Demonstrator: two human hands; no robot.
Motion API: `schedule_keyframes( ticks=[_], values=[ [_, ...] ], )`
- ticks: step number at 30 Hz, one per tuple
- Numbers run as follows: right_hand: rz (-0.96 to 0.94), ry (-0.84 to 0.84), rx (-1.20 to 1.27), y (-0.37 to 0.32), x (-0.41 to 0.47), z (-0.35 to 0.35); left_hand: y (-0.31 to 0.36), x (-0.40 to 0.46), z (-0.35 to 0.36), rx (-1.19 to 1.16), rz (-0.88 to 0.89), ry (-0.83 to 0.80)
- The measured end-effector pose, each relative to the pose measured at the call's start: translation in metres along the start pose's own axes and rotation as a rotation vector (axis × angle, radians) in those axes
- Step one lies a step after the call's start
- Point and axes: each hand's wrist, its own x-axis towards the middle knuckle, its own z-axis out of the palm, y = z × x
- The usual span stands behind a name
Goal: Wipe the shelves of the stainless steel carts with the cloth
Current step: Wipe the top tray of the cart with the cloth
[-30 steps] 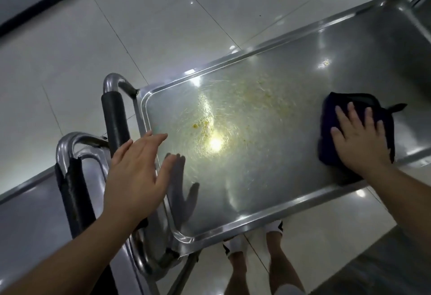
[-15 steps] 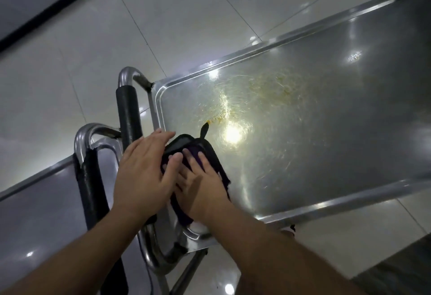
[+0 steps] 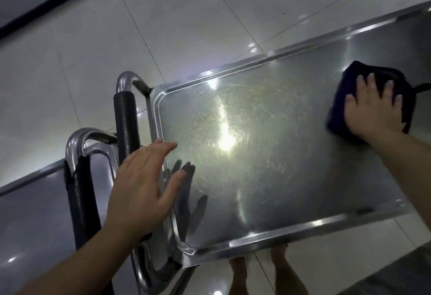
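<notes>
Cloth (image 3: 373,89), dark and folded, is pressed flat on the top shelf (image 3: 291,189) of the stainless steel cart, well away from the black-wrapped handle (image 3: 127,129), toward the shelf's far end; it is covered by the right hand (image 3: 373,110), fingers spread and straight, palm down, nothing curled round it; a small loop is seen sticking out of the cloth on the side away from the handle. The left hand (image 3: 142,187) is held just beside the handle, over the shelf's rim at that end; its fingers are straight and relaxed, nothing is gripped; whether the rim is actually touched cannot be told. Faint yellowish smears and swirl marks are seen around the bright glare spot, between the handle and the cloth; so the top shelf is judged partly wiped, not finished. Lower shelves are hidden under the top one; their state cannot be told. A second cart (image 3: 35,213) with its own handle is parked on the other side of the handle; its surface is judged not yet dealt with. Bare legs are seen below the shelf's near rim, on a tiled floor (image 3: 93,49).
</notes>
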Motion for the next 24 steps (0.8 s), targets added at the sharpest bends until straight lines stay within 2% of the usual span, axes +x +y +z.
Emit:
schedule_keyframes(
  ticks=[3, 9, 12, 14, 16, 17, 21, 24],
  values=[
    [-0.104, 0.018, -0.006, -0.072, -0.022, 0.015, 0.001, 0.001, -0.001, -0.007, 0.014, 0.000],
    [-0.650, -0.077, -0.075, -0.267, -0.128, 0.076, 0.002, 0.002, -0.004, -0.024, 0.008, -0.030],
    [-0.934, -0.196, -0.191, -0.313, -0.177, 0.094, 0.001, 0.002, -0.006, -0.011, 0.004, -0.046],
    [-1.006, -0.218, -0.207, -0.312, -0.174, 0.094, 0.001, 0.001, -0.005, -0.017, -0.005, -0.044],
    [-0.984, -0.163, -0.149, -0.293, -0.150, 0.087, 0.001, 0.000, -0.006, -0.029, -0.012, -0.034],
    [-0.917, -0.116, -0.105, -0.279, -0.130, 0.080, 0.002, 0.000, -0.007, -0.029, -0.016, -0.031],
    [-0.516, 0.013, -0.049, -0.195, -0.014, 0.033, -0.001, 0.001, -0.006, -0.025, -0.029, -0.036],
    [-0.197, 0.023, 0.011, -0.120, 0.062, -0.007, -0.001, 0.002, -0.007, -0.020, -0.038, -0.051]
  ],
)
